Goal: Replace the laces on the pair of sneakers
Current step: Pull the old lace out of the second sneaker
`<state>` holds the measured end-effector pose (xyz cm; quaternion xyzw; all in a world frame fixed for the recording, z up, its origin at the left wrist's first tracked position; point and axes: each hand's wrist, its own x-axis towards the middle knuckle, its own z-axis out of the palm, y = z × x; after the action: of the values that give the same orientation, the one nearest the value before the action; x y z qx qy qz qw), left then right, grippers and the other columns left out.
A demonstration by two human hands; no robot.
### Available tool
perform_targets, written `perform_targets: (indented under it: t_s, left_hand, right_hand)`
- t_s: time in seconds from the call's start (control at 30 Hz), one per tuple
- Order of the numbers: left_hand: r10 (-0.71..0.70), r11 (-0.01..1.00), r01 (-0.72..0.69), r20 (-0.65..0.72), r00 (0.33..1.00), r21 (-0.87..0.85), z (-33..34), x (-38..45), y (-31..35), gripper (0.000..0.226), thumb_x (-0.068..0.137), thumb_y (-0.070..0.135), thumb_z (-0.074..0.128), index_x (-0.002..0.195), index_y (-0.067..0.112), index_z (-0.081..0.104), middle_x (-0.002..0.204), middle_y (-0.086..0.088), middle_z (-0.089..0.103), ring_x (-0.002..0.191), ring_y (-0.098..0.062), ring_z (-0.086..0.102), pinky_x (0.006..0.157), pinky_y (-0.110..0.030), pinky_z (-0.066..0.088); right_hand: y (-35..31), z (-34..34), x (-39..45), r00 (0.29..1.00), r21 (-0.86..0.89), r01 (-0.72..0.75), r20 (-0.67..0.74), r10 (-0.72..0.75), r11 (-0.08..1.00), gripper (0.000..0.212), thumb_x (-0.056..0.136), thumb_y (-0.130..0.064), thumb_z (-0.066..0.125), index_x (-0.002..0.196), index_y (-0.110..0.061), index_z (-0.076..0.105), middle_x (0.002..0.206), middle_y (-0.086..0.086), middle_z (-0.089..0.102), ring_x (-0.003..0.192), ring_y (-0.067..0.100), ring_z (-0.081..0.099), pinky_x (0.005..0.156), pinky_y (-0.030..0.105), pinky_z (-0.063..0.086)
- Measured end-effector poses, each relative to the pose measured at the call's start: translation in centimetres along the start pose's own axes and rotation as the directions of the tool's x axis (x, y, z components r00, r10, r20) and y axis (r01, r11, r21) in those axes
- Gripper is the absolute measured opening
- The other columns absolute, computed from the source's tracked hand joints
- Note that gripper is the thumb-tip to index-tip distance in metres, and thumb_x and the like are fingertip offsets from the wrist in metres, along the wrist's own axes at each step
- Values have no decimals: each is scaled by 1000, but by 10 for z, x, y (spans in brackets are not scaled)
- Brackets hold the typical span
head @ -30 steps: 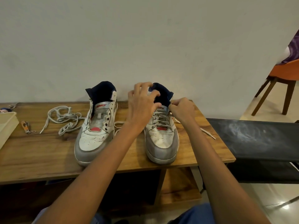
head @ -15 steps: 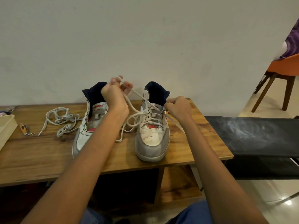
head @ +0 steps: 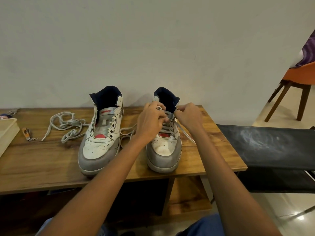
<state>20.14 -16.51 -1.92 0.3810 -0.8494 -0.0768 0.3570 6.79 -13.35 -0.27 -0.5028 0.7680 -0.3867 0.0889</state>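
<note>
Two white and grey high-top sneakers stand toes toward me on the wooden table [head: 51,160]. The left sneaker [head: 100,133] has bare eyelets and no lace. The right sneaker [head: 164,149] is partly laced with a grey-white lace [head: 127,132] that trails to its left and right. My left hand [head: 150,121] pinches the lace over the upper eyelets on the shoe's left side. My right hand [head: 187,116] pinches the lace at the upper right eyelets. A loose lace [head: 66,125] lies in a tangle left of the left sneaker.
A cream tray [head: 6,133] sits at the table's left edge, with a small nail clipper [head: 27,133] beside it. A black bench [head: 265,147] adjoins the table on the right. An orange chair [head: 296,82] stands at the far right. The wall runs close behind the shoes.
My left hand, which had pulled the lace up and to the left, has come back down to the right sneaker's upper eyelets. My right hand stayed at the shoe.
</note>
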Motion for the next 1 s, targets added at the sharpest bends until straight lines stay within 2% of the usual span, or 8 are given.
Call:
perform_targets:
  t_s: [0.13,0.23,0.37,0.47,0.57,0.67,0.8,1.0]
  left_hand:
    - [-302,824,157,-188,934,-545,-16,5,17,15,87,3,60,81,10,72,99,1,70,64,0,57,58,-10,46]
    - [-676,195,217,29,736,-957,-41,16,24,15,91,7,55,81,11,66,82,-2,71,59,-10,64,52,-15,50]
    - [-621,-506,-51,323,714,-861,-62,24,17,26,99,12,40,77,10,53,74,0,58,32,-2,38,35,-12,34]
    - [-666,89,192,85,741,-977,-66,30,8,28,100,22,41,76,14,53,74,2,55,39,-2,36,40,-14,31]
    - [-506,836,478,-39,862,-270,-49,19,-13,18,97,22,45,89,13,58,85,-3,58,67,-13,52,60,-23,41]
    - [-522,852,487,229,821,193,-26,8,-12,32,89,26,59,117,13,52,108,-1,56,100,-21,53,88,-37,44]
    - [-337,941,336,13,941,50,-15,10,21,31,91,34,56,116,17,50,102,6,52,93,-13,49,83,-32,41]
    - [-550,829,554,74,832,-79,-2,6,13,65,81,56,59,122,7,44,95,-4,59,78,-20,59,62,-31,49]
  right_hand:
    - [0,-6,1,999,26,-32,18,32,999,18,71,-8,53,60,-3,66,54,6,52,53,18,45,52,27,38]
    - [-2,-7,0,999,27,-43,15,43,999,18,71,-8,53,60,-4,67,56,7,57,52,18,47,50,24,37]
    - [-2,-7,-3,999,21,-51,-18,51,998,17,70,-7,53,54,-10,56,50,2,41,47,16,35,45,23,27]
    - [0,-6,-2,998,29,-51,-35,52,998,15,71,-8,53,57,-8,59,54,6,43,50,18,37,46,23,27]
    - [0,-4,-1,995,18,-77,-56,78,997,17,72,-9,55,60,-3,65,55,6,46,51,19,40,47,24,28]
    - [-2,-4,-3,996,0,-52,-70,52,999,15,74,-10,56,67,-3,66,60,10,56,57,28,49,50,24,32]
    - [-17,-16,-5,987,-7,65,-144,-66,998,23,85,-19,57,98,-4,69,91,10,70,84,24,63,64,27,45]
    - [-35,-29,-12,990,-198,134,56,-126,971,34,79,-15,62,111,-6,60,101,6,64,94,24,60,74,32,49]
